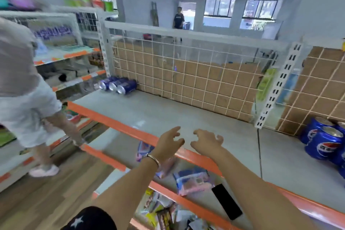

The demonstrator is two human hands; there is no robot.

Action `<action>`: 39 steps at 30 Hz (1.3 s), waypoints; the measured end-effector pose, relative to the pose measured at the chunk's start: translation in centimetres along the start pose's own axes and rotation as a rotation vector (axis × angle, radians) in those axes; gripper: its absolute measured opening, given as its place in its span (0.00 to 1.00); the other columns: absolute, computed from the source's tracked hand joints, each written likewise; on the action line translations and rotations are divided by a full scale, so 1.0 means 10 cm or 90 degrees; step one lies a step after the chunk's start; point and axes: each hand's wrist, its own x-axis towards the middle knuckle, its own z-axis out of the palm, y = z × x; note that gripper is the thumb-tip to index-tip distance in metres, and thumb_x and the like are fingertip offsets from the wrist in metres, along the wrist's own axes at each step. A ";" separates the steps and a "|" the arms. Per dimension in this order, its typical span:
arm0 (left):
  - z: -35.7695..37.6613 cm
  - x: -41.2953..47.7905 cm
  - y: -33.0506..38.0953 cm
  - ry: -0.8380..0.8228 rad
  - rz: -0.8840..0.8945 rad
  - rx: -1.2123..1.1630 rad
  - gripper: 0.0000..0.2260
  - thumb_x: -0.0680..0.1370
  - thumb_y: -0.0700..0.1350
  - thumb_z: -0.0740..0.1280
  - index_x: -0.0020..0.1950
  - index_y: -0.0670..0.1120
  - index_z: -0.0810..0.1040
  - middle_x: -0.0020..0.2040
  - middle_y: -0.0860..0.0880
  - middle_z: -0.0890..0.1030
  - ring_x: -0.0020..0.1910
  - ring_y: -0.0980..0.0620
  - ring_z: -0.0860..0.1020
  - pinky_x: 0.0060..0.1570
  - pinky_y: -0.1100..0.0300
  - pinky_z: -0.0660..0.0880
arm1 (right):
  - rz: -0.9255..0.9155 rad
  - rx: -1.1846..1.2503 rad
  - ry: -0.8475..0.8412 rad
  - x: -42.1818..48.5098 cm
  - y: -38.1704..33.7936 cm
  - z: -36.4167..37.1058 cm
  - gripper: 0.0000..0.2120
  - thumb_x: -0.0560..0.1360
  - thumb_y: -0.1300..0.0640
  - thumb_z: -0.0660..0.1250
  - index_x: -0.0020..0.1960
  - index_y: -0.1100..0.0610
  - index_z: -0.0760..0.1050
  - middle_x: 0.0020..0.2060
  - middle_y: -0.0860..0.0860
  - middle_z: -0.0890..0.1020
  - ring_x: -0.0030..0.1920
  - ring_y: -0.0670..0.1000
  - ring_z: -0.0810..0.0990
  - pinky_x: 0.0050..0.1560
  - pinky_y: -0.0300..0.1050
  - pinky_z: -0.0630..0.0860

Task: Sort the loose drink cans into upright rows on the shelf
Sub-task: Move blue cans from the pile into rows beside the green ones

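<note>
Both hands are out over the front of the shelf (186, 114). The left hand (169, 144) and the right hand (207, 141) hover side by side, near each other but apart, with fingers spread and loosely bent and nothing in either one. They hang just above the orange front edge (119, 123), not touching the grey board. There is a thin bracelet (154, 158) on the left wrist. Now the cans: three blue cans (117, 86) lie on their sides in the far left corner of the shelf, pressed together in a row, silver ends facing this way, right up against the wire grid back (186, 73) with brown cardboard behind it. Well apart from them, over on the right past the white slotted post (276, 87), a cluster of blue cans (324, 140) stands packed together, tops up as far as this wide lens lets me judge, partly cut off by the picture's edge. The stretch of board between the two groups is bare grey. One level down, pink and blue packets (194, 181) lie loose, with a black phone (226, 201) just beside them. To the left, blurred, a person in white shorts (28, 108) stands in the aisle on the wooden floor (56, 192). Far back by the windows stands another figure (178, 18).
</note>
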 end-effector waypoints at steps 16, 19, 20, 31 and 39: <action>-2.27 1.81 -1.47 0.186 -0.159 0.016 0.22 0.76 0.39 0.64 0.70 0.41 0.68 0.66 0.41 0.73 0.64 0.44 0.72 0.62 0.57 0.67 | -0.045 0.234 -0.149 2.14 -2.34 0.33 0.19 0.75 0.51 0.63 0.63 0.58 0.73 0.62 0.56 0.76 0.56 0.54 0.74 0.61 0.45 0.69; -2.58 2.18 -1.63 0.213 -0.141 0.023 0.22 0.75 0.38 0.65 0.69 0.40 0.69 0.66 0.41 0.73 0.64 0.43 0.72 0.63 0.55 0.67 | -0.018 0.302 -0.167 2.54 -2.60 0.35 0.19 0.78 0.52 0.62 0.63 0.62 0.73 0.61 0.58 0.76 0.56 0.55 0.75 0.52 0.41 0.69; -2.66 2.29 -1.67 0.218 -0.135 0.030 0.21 0.75 0.38 0.65 0.68 0.40 0.70 0.65 0.42 0.74 0.63 0.42 0.73 0.62 0.55 0.67 | -0.001 0.328 -0.178 2.66 -2.68 0.36 0.19 0.78 0.51 0.62 0.64 0.62 0.72 0.61 0.57 0.76 0.57 0.55 0.75 0.53 0.42 0.70; -2.84 3.42 -1.93 0.248 -0.079 0.101 0.14 0.75 0.38 0.64 0.60 0.37 0.74 0.61 0.40 0.75 0.62 0.40 0.71 0.60 0.56 0.62 | 0.177 0.645 -0.152 3.46 -3.33 0.57 0.18 0.76 0.48 0.63 0.61 0.57 0.70 0.45 0.52 0.75 0.43 0.51 0.74 0.38 0.41 0.70; -2.60 3.73 -2.11 0.297 -0.069 0.230 0.18 0.77 0.45 0.62 0.63 0.36 0.71 0.67 0.38 0.71 0.68 0.39 0.65 0.71 0.51 0.55 | 0.192 0.682 -0.060 3.96 -3.63 0.69 0.40 0.58 0.37 0.67 0.64 0.56 0.67 0.58 0.54 0.78 0.57 0.58 0.77 0.60 0.52 0.74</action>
